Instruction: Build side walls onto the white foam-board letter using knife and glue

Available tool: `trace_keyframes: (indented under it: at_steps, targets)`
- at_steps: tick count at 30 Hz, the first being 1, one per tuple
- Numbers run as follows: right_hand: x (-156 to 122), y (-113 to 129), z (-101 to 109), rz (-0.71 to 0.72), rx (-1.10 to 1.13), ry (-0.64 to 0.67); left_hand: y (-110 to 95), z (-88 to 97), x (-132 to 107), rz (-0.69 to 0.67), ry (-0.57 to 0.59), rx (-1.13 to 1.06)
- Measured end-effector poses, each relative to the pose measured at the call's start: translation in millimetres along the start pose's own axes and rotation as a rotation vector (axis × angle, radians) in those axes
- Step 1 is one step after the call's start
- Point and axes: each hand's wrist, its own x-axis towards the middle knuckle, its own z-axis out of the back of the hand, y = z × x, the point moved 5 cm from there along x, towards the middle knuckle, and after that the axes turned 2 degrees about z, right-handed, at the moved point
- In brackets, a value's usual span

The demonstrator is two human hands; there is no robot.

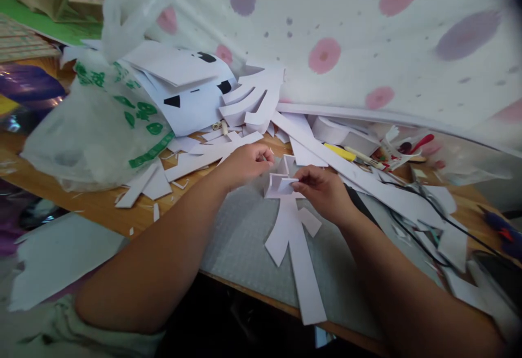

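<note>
A white cut-out of foam board or stiff card (304, 276) lies on the grey-green mat (244, 244), its long strip reaching past the front edge. At its far end stands a small box-like form (274, 186) with upright white walls. My right hand (326, 192) pinches a small white piece (287, 184) between thumb and fingers, at the side of this form. My left hand (250, 163) is just left of and above it, fingertips drawn together; whether anything is between them cannot be made out. A loose white offcut (310, 222) rests beside the strip.
A plastic bag with green print (101, 124) stands at left. White scraps (220, 154) and a white sheet with black shapes (191, 97) lie behind my hands. At right are long white strips (359, 184), a black cable (402, 219) and a blue tool (503, 233). A dotted curtain (346, 31) hangs behind.
</note>
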Motion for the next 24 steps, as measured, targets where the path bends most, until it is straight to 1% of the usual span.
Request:
trace_keyframes:
  at_steps: [5,12,15,24]
  targets:
    - [-4,-4,-3,0.020,-0.077,-0.019,7,-5.1,2,0.040,0.105,0.043]
    - [-4,-2,-9,0.051,-0.139,0.001,14,-11.0,5,0.057,0.175,0.000]
    - [-3,-3,-11,0.054,-0.164,0.004,15,-12.8,6,0.076,0.193,-0.002]
    - [-3,-1,-15,0.083,-0.227,0.029,15,-15.0,5,0.102,0.190,-0.064]
